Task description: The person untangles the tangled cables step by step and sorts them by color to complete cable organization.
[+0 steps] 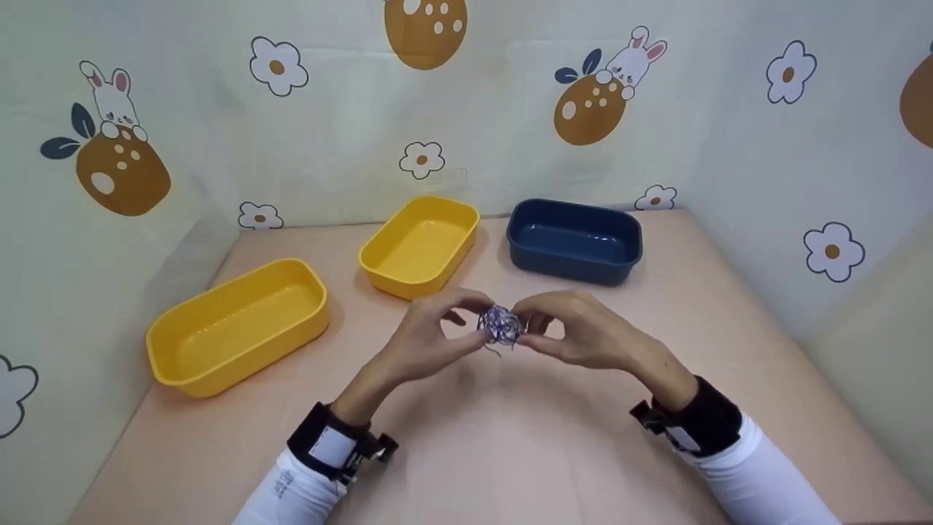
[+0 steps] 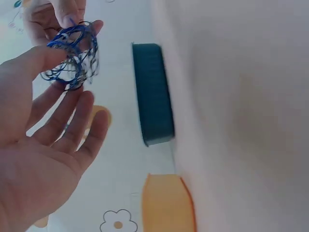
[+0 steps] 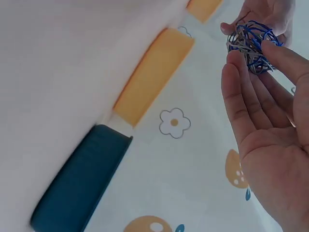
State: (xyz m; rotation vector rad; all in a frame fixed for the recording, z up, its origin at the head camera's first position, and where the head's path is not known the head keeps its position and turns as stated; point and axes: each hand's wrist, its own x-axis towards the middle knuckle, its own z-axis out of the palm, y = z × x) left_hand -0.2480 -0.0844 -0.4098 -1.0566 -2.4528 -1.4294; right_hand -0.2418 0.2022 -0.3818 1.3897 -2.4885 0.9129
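A small tangled ball of thin blue and silver-grey wire-like strands (image 1: 501, 325) is held up over the middle of the table by both hands. The left hand (image 1: 428, 337) pinches its left side between thumb and fingertips, and the right hand (image 1: 594, 332) pinches the right side the same way. One loose end dangles below the tangle in the head view. In the left wrist view the looped strands (image 2: 75, 55) stick out around the left thumb. From the right wrist, the tangle (image 3: 252, 46) shows between the right thumb and fingers, with the left hand behind it.
A yellow bin (image 1: 237, 357) stands at the table's left, and a second yellow bin (image 1: 393, 283) is at the back middle. To its right is a dark blue bin (image 1: 572, 266). A patterned curtain (image 1: 503, 138) encloses the table's back and sides.
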